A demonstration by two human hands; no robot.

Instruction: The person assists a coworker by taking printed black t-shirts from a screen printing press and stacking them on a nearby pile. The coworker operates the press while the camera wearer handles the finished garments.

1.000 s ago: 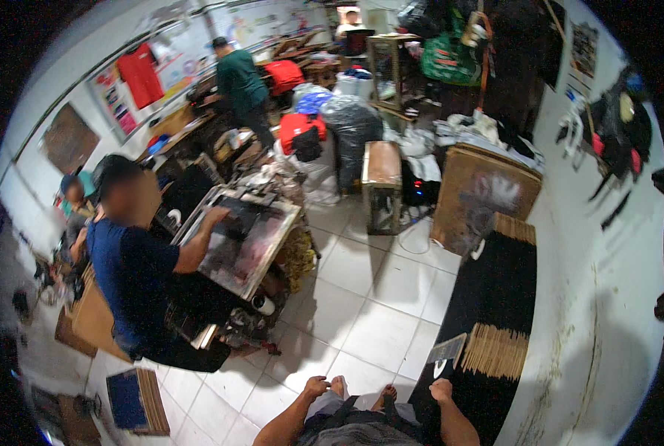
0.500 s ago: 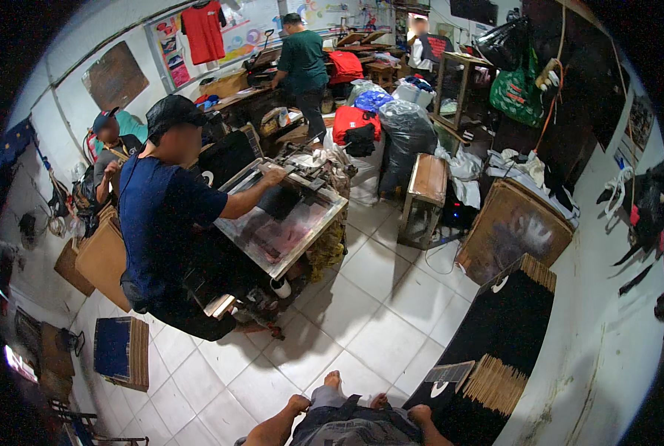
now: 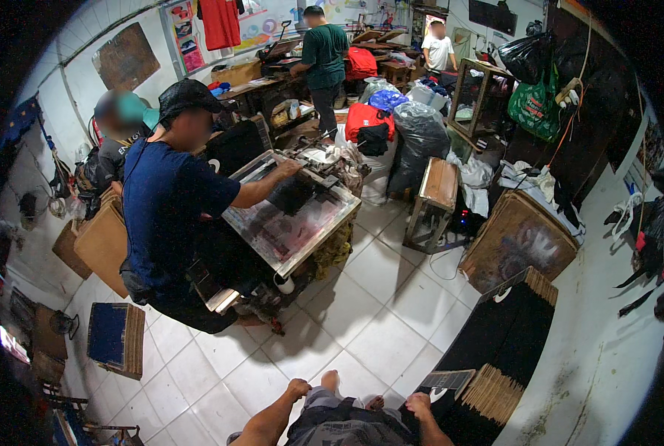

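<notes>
At your far left a blue-topped stack of boards [image 3: 113, 338] stands on the tiled floor [image 3: 362, 327], well apart from you. Next along, a person in a dark blue shirt [image 3: 165, 215] leans over the printing worktop [image 3: 291, 223], one arm stretched across the screen frame on it.

Your left hand [image 3: 296, 388] rests on your left knee. Its fingers are loosely bent over the knee and hold nothing. Your bare feet [image 3: 330, 380] show just between your two knees.

Your right hand [image 3: 419, 405] lies on your right knee in the same way, fingers relaxed and empty. Just beside it is a small grey card [image 3: 447, 380], lying at the near end of the long row of black pieces [image 3: 507, 334]. Their tan edges [image 3: 495, 394] fan out close to your wrist. That row runs away from you along the white wall [image 3: 607, 334] toward a brown board [image 3: 518, 241] leaning at its far end.

As I read it, you are sitting between actions: neither hand has work in it. The row on your right is the nearest thing, so any start there calls for your right hand to lift off the knee, reach a short way outward, and pinch one tan edge cleanly apart from its neighbours.
</notes>
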